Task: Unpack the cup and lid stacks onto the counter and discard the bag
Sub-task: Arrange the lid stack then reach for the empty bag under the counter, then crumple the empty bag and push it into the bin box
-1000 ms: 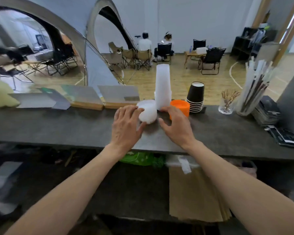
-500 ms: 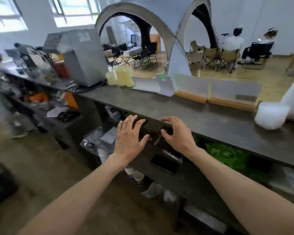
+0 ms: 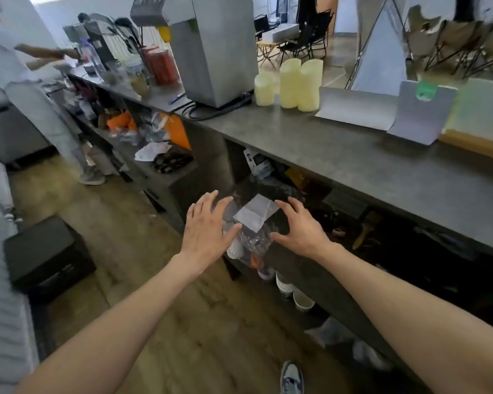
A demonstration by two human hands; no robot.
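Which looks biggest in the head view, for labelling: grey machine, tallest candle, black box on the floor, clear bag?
1. Grey machine.
2. Black box.
3. Clear bag and tallest candle: look alike; the bag is nearer, so unranked.

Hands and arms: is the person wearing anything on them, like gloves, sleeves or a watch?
No. The left hand and the right hand are bare, with no gloves and no rings that I can see. Both forearms are uncovered right down to the bottom of the picture, so no sleeves show. There is no watch or band on either wrist.
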